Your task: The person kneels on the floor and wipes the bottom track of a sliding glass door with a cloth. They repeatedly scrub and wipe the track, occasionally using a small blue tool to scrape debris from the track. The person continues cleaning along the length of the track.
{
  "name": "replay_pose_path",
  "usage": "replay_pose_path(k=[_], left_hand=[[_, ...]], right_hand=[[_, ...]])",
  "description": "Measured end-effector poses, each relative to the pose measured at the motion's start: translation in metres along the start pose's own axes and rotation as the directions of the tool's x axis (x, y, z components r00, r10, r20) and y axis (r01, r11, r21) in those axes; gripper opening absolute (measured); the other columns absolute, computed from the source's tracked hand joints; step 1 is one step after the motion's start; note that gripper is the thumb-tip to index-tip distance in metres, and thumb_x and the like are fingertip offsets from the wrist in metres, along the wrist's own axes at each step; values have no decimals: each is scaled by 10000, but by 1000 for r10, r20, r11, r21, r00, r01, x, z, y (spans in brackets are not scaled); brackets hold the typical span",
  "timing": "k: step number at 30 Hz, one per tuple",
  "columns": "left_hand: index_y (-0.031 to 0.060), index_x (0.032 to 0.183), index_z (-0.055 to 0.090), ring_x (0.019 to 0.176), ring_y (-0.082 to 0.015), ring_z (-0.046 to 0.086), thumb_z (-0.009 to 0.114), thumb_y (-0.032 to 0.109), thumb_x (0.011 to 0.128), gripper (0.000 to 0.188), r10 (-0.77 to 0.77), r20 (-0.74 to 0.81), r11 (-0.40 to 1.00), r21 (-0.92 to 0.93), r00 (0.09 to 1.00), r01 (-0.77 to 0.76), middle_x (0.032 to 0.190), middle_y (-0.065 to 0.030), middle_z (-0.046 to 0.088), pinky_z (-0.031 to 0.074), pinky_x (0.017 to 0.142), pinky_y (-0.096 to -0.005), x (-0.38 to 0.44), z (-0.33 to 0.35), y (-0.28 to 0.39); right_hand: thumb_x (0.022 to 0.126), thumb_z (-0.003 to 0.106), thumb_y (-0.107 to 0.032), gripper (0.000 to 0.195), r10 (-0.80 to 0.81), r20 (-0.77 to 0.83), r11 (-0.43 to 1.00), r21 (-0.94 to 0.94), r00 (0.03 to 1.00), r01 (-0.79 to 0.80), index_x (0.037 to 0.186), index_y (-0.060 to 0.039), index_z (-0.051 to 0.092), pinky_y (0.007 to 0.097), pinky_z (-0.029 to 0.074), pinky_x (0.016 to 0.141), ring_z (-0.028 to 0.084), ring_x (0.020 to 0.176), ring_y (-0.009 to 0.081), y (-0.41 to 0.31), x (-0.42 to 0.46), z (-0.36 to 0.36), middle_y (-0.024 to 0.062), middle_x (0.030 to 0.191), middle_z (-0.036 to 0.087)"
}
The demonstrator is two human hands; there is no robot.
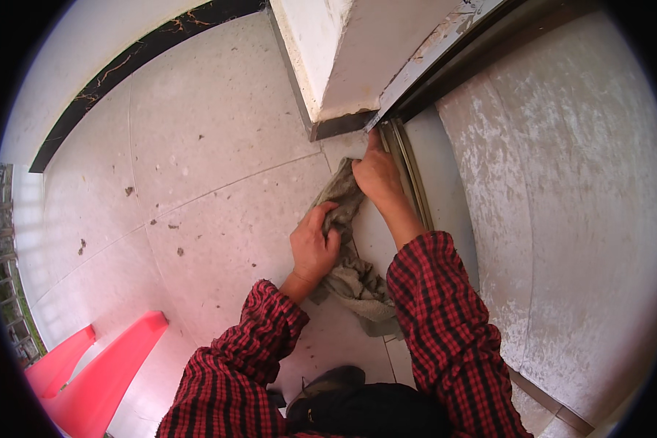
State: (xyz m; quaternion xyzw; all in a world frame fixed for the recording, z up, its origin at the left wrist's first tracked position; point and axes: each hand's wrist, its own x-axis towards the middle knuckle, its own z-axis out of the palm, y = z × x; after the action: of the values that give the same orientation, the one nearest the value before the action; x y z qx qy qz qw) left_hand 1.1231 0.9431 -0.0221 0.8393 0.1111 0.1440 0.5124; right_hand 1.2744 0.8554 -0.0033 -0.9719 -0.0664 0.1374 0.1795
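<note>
A dirty grey-green cloth [344, 211] stretches between my two hands, its lower part bunched [361, 287] on the floor. My left hand [315, 246] grips the middle of it, thumb and index finger curled over the folds. Farther forward, my right hand [380, 172] has the cloth's upper end at its curled fingers. Its index finger reaches out to the foot of the door frame [376, 117], where the frame meets the wall corner. Beside that wrist runs a metal sliding-door track [410, 172]. The fingertip is partly hidden at the corner.
A wall pillar [356, 65] with a dark skirting juts in ahead. Pale floor tiles [224, 137] bear scattered dirt crumbs. Red plastic legs [115, 367] stand at lower left, near a barred grille [8, 263]. A mottled pale panel [553, 191] fills the right. My shoe [334, 380] is below.
</note>
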Motion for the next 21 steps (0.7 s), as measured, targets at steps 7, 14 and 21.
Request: replay_pose_path(k=[7,14,21], left_hand=[[74,1035,548,849,-341,583,512,40,697,341,10,-1,1000,8,1000,-10,938,-150,599,476,740,-382,1,1,-1],[74,1040,547,851,-340,583,516,37,698,345,-37,18,999,2,999,37,942,-147,600,474,742,-384,-1,-3,-2],[56,1033,564,765,-317,563,486,19,701,343,-58,-15,996,-72,998,57,899,-156,588,463,710,-352,-1,2,1]], right_hand=[[807,518,-223,673,44,47,998,-49,998,-41,1336,64,217,449,480,791,592,888,423,-11,-1,-8,285,941,609],[814,538,-253,740,46,-23,999,-17,999,-46,1336,132,182,434,507,684,633,787,363,-13,-18,1,257,829,631],[797,591,-220,701,-7,24,920,391,1000,-3,1397,-108,246,461,466,748,601,818,397,25,6,14,229,846,633]])
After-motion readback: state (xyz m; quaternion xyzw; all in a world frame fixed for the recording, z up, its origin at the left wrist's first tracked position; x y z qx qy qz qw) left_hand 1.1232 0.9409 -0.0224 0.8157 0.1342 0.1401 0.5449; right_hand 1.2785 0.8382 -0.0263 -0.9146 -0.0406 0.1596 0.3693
